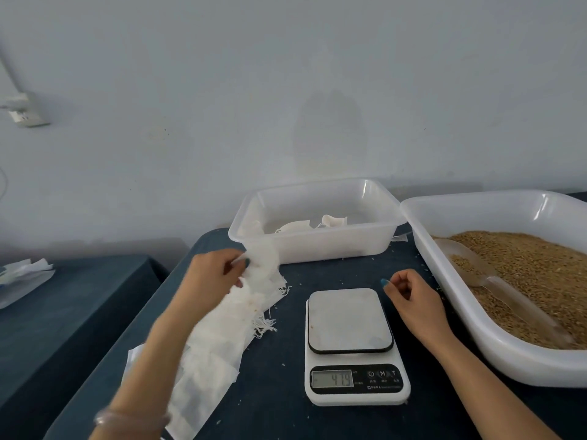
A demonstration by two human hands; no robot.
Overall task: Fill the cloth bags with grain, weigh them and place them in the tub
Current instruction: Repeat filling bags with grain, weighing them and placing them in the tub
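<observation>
My left hand (212, 272) pinches an empty white cloth bag (262, 260), lifted above a pile of flat empty bags (219, 338) on the dark table. Beside the scale's right side my right hand (409, 293) hovers with loosely curled fingers and holds nothing. The white digital scale (349, 322) stands at the centre with a bare platform and lit digits. Behind it a clear tub (317, 236) holds a few filled bags (333, 221). At the right a large white tray (495, 350) contains grain (540, 274) and a clear plastic scoop (482, 271).
The dark blue table (279, 392) carries scattered grains near the scale. A second table on the left has white packets (22, 274) on it. A wall socket (25, 117) is at the upper left; a plain wall stands behind.
</observation>
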